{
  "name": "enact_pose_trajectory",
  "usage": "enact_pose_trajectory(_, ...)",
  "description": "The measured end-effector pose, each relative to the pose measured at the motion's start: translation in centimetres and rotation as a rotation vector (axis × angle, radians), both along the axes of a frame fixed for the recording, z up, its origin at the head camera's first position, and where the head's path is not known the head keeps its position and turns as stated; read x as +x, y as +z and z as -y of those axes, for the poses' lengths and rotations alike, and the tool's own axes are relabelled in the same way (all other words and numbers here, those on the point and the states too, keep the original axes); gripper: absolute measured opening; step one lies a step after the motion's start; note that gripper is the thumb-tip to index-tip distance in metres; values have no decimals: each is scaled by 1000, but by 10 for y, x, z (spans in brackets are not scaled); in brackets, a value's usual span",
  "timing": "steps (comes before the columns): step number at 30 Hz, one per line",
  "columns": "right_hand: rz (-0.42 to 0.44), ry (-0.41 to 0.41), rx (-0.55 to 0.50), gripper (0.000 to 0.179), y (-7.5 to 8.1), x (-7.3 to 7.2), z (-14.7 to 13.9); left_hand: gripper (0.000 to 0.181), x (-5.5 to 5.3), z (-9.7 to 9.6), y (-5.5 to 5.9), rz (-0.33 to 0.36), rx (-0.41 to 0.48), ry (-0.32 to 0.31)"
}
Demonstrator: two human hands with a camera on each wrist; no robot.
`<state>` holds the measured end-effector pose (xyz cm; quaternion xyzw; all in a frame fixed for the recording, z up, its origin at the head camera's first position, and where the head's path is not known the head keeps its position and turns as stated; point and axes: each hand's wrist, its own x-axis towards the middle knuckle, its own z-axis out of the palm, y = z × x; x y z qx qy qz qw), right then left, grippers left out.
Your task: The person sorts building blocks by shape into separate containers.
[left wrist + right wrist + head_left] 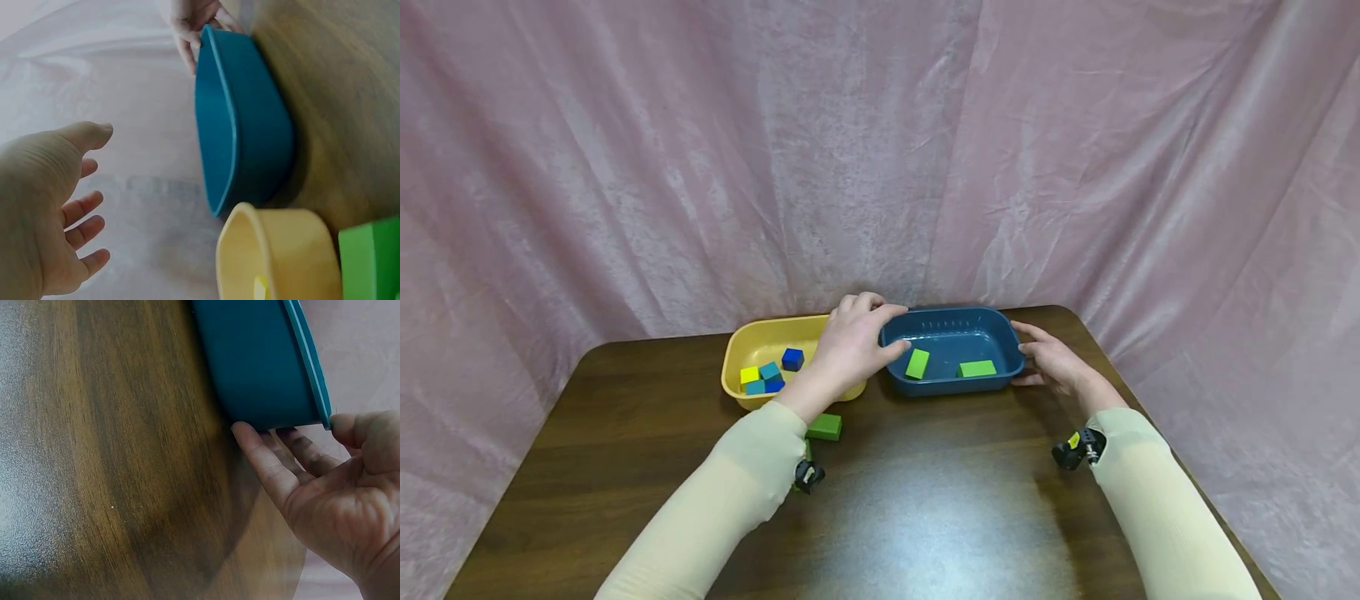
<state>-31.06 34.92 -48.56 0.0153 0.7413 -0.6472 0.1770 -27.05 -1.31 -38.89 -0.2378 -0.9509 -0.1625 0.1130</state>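
A dark blue plastic basin (955, 387) stands on the table with two light green blocks, one on the left (917, 364) and one on the right (977, 368). My left hand (854, 340) is over the gap between this basin and a yellow basin (727, 367), its fingers loosely bent and nothing in them. In the left wrist view that hand (47, 209) stands apart from both basins. Against the blue basin's right end rests my right hand (1058, 364). The right wrist view has its fingertips (245, 432) on the basin's lower wall and its thumb beside the rim.
Inside the yellow basin are several small cubes, among them a yellow cube (749, 375) and a blue cube (792, 359). A green block (825, 427) lies on the table (917, 467) in front, partly behind my left sleeve. A pink curtain (880, 167) hangs behind.
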Motion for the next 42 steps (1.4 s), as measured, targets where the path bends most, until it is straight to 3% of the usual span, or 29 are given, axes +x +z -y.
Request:
enact_pose_trajectory(10,0,3,4,59,-2,2,1,55,33,43,10,-58,15,-46)
enact_pose_trajectory(18,-12,7,-6,60,-2,0,-2,55,62,79,1,-83,-13,-77)
enact_pose_trajectory(23,-16,9,0,60,-1,2,-3,60,76,101,-13,-75,-29,-75)
enact_pose_trajectory(30,-17,0,6,60,-1,2,-6,61,95,127,-45,-38,-57,-41)
enact_pose_trajectory(42,-15,5,-6,60,1,5,-9,71,109,141,-88,119,-122,43)
